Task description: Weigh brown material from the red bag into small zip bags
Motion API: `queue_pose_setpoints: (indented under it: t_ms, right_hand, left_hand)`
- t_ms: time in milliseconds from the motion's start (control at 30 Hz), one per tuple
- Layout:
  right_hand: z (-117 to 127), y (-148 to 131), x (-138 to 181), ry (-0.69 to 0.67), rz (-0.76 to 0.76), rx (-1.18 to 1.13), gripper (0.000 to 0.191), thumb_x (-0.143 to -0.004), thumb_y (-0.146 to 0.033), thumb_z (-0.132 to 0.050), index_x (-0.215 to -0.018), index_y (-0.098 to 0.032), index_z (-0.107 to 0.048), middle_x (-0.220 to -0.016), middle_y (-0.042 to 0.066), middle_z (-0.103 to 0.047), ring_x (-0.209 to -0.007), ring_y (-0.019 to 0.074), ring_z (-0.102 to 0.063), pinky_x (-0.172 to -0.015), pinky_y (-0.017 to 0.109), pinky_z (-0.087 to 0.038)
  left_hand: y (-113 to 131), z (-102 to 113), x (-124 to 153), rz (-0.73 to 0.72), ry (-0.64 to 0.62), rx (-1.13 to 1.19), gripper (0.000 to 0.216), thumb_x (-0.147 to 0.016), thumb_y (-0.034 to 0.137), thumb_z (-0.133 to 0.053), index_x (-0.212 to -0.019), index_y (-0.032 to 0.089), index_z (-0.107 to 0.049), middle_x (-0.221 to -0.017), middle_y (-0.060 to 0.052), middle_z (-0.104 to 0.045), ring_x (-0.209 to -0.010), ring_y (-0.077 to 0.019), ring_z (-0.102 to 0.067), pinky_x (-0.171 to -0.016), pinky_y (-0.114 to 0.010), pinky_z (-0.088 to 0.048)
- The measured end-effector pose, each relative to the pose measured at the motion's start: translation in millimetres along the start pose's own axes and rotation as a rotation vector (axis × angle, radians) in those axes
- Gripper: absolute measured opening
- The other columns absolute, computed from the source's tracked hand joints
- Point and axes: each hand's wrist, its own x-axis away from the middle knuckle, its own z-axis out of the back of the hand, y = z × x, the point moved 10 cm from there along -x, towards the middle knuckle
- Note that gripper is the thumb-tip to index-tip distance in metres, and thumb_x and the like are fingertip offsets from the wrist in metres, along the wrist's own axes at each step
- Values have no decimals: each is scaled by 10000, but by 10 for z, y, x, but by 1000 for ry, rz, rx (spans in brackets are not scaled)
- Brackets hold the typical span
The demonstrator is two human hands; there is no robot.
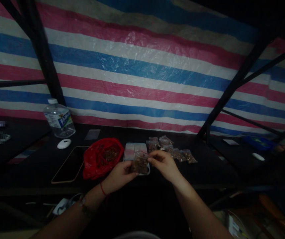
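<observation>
Noted one filled clear bag [140, 165], held in both hands over a pale scale [132, 148]. Observed left hand [121, 176] with fingers pinching its lower left side, right hand [164, 163] with fingers pinching its upper right edge. Could not tell whether sealed. Counted as done, by appearance: several packed bags [167, 147] grouped right of the scale. Judged unfinished: loose brown pieces [111, 154] left in the red bag [90, 167] on the bench [194, 172].

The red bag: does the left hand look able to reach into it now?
Probably yes: the red bag lies open beside the left hand, with nothing visible between them. However, that hand holds a small clear bag, which may hinder it.
</observation>
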Motion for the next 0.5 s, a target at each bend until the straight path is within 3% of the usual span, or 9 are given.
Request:
queue_pose_setpoints:
  t_ms: [133, 300, 500]
  right_hand:
    - [-68, -95, 3, -33, 69, 88, 102, -783, -260, -631, -767, -186, -699, -753, 30, -684, -710, 153, -623, -668, 260, -470]
    - [-132, -70, 9, -46, 36, 177, 87, -744, -254, -678, -708, -178, -702, -688, 18, -675, -647, 140, -600, -604, 238, -434]
    - [-99, 30, 2, 25, -7, 105, 118, -750, -284, -664, -708, -176, -688, -677, 16, -672, -628, 140, -598, -600, 241, -444]
  left_hand:
    - [141, 146, 40, -143, 125, 10, 363, -681, 272, -705, -1022, 163, -645, -1025, -83, -697, -936, -223, -640, -840, -344, -506]
    - [132, 392, 42, -35, 310, -62, 179, -725, 332, -662, -741, 154, -676, -721, -37, -700, -693, -173, -634, -669, -283, -507]
    - [200, 430, 9, -50, 268, -167, 162, -702, 326, -685, -737, 170, -709, -724, -25, -715, -693, -171, -636, -658, -260, -492]
